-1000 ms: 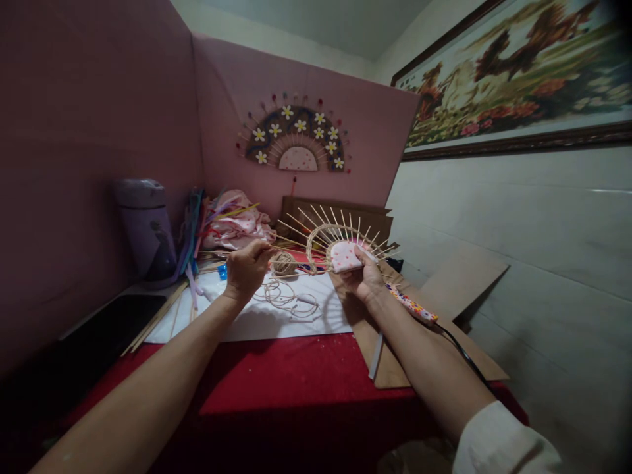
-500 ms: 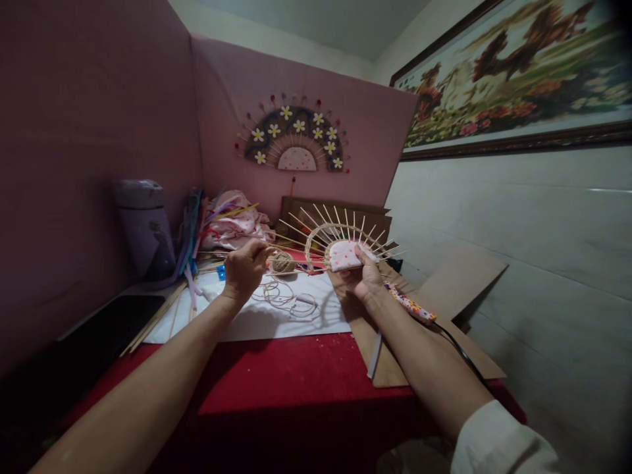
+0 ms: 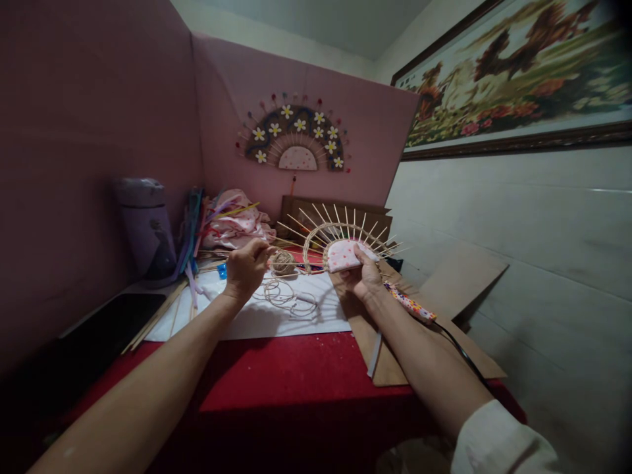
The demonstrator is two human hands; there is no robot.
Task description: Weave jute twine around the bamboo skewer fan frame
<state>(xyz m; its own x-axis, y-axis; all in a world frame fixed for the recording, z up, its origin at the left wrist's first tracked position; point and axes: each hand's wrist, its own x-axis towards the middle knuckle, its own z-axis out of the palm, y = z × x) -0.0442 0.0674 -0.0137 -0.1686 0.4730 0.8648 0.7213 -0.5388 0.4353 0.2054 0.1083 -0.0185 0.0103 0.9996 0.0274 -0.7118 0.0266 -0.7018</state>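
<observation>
My right hand [image 3: 365,273] grips the half-round base [image 3: 344,255] of a fan frame, covered in white cloth with pink spots, thumb on its front. Thin wooden sticks [image 3: 354,220] spread out from the base, and a woven cord band [image 3: 312,242] arches across them. To the left of the frame, my left hand [image 3: 247,266] is pinched beside the leftmost sticks; what lies between its fingertips is too small to make out. A ball of twine [image 3: 283,263] rests just right of that hand, and loose cord [image 3: 284,294] lies in loops below.
A finished flowered fan [image 3: 296,135] hangs on the pink panel. At the left stand a purple bottle [image 3: 148,230] and pipe cleaners [image 3: 190,230] near crumpled cloth [image 3: 237,220]. Cardboard [image 3: 385,359] and a flower-patterned tool [image 3: 409,303] with a black cable lie at the right.
Both hands keep nearly the same places. The fan frame has tilted or shifted very slightly to the left.
</observation>
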